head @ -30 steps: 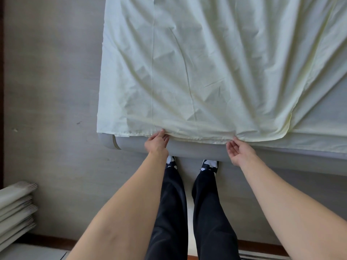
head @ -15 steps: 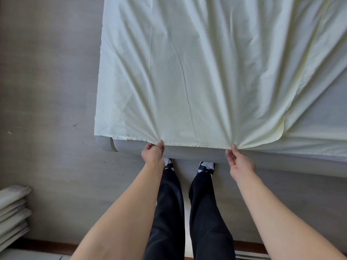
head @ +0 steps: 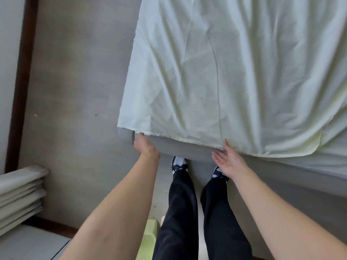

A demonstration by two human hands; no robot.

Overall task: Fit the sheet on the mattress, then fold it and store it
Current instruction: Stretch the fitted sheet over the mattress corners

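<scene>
The sheet (head: 234, 72) lies spread over the mattress (head: 184, 147), its near hem running along the top of the foot end while the grey side below stays bare, so the fitting looks only partly done. The left hand (head: 145, 147) is at the near left corner, knuckles up and fingers curled at the hem; it seems to pinch the cloth there, probably to draw that corner down over the rounded end, though the fingertips are hidden and I cannot tell how firm the hold is. The right hand (head: 228, 160) is flat, palm up, fingers straight and spread, tips just touching the hem further along and gripping nothing; it appears placed to steady or lift the edge. The sheet is thin, pale yellow-green woven cotton, matte, with a stitched hem and long soft creases fanning away from the near edge; to the right a fold doubles over and a second layer shows beneath. The mattress is smooth grey, with a rounded corner and a firm, padded look. It sits on a dull grey floor (head: 75, 91); a stack (head: 20, 194) of folded pale pads lies well apart at the left.
</scene>
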